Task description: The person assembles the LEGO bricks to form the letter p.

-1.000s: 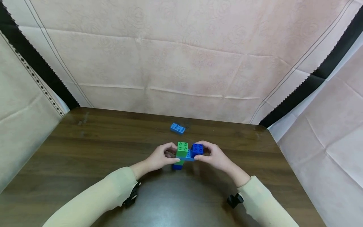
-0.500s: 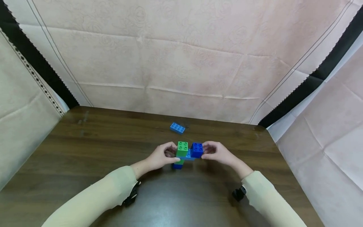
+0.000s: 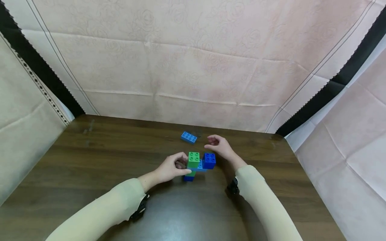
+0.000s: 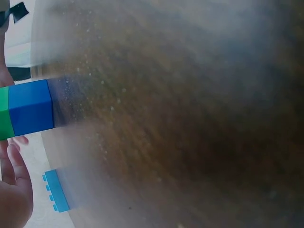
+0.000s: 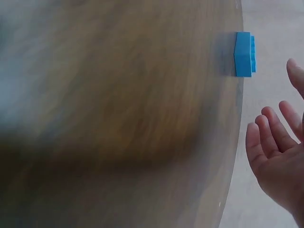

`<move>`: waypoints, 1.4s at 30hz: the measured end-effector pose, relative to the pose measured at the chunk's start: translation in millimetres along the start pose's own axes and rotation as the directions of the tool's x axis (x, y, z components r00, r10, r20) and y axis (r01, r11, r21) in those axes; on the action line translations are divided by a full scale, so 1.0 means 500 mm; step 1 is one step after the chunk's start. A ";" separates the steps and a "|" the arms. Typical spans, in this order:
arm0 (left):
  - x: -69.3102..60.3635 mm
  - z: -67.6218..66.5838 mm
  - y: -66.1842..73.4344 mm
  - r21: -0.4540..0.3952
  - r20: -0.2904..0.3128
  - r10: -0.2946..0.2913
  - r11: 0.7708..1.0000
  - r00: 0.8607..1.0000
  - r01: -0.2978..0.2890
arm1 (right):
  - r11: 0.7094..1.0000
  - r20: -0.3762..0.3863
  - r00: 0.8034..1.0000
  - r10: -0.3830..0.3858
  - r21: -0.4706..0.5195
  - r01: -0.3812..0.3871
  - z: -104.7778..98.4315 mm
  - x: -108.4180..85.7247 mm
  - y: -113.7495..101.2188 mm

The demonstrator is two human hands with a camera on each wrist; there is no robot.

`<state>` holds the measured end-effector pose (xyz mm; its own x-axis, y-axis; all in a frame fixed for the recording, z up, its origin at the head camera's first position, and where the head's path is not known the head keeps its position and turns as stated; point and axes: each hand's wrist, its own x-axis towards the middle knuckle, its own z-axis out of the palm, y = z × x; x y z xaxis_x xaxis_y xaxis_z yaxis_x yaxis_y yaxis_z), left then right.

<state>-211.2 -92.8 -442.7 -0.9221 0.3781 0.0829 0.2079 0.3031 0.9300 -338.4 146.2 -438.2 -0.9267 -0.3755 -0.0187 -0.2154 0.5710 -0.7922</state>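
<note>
My left hand [image 3: 169,169] grips a small stack of toy building bricks from its left side. On top is a green brick [image 3: 194,160], and beside it a dark blue brick [image 3: 209,161]. Both sit on a lighter blue brick [image 3: 201,166]. Under that are more green and a dark blue bottom brick [image 3: 188,179], also seen as a blue block [image 4: 31,107] in the left wrist view. Further back lies a loose blue brick [image 3: 189,137]. My right hand [image 3: 221,147] hovers to its right, fingers spread and holding nothing; the right wrist view shows this hand [image 5: 280,166] apart from the brick [image 5: 243,54].
The brown wooden table [image 3: 105,150] stretches around the bricks. Behind its far edge hangs a pale cloth [image 3: 181,73]. Black wrist bands with a device [image 3: 233,186] sit at the sleeve cuffs.
My right hand has let go of the dark blue brick and moved back toward the loose blue brick. The left hand and the stack have stayed in place.
</note>
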 end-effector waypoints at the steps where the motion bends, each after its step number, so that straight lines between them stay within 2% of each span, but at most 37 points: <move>1: -0.002 -0.001 0.000 -0.003 -0.001 0.001 1.000 1.000 -0.001 | 1.000 0.004 1.000 -0.003 -0.010 0.003 0.006 0.008 -0.005; 4: -0.008 -0.003 -0.003 -0.004 -0.009 0.004 1.000 1.000 -0.004 | 0.999 0.018 1.000 -0.009 -0.035 0.010 0.024 0.029 -0.014; 9: -0.014 -0.008 -0.005 0.011 -0.013 0.023 1.000 1.000 -0.023 | 1.000 -0.004 1.000 0.001 -0.021 -0.001 0.044 0.048 -0.020; 13: -0.013 -0.008 -0.003 0.018 -0.009 0.024 1.000 1.000 -0.024 | 1.000 -0.027 1.000 0.005 -0.016 -0.006 0.056 0.057 -0.017; 27: -0.012 -0.007 -0.004 0.020 -0.016 0.017 1.000 1.000 -0.016 | 0.999 -0.025 0.999 0.029 -0.023 -0.030 0.081 0.084 -0.014; 32: -0.014 -0.004 -0.001 0.005 -0.019 -0.003 1.000 1.000 0.004 | 0.998 -0.018 0.999 0.030 -0.064 -0.031 0.085 0.089 -0.010; 42: -0.014 -0.008 -0.001 0.000 -0.013 -0.004 1.000 1.000 0.004 | 0.984 -0.030 1.000 0.005 -0.180 -0.011 0.096 0.090 -0.022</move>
<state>-206.4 -99.1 -442.5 -0.9268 0.3660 0.0841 0.2048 0.3048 0.9301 -363.0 87.9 -459.5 -0.9367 -0.3500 -0.0046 -0.2571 0.6969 -0.6695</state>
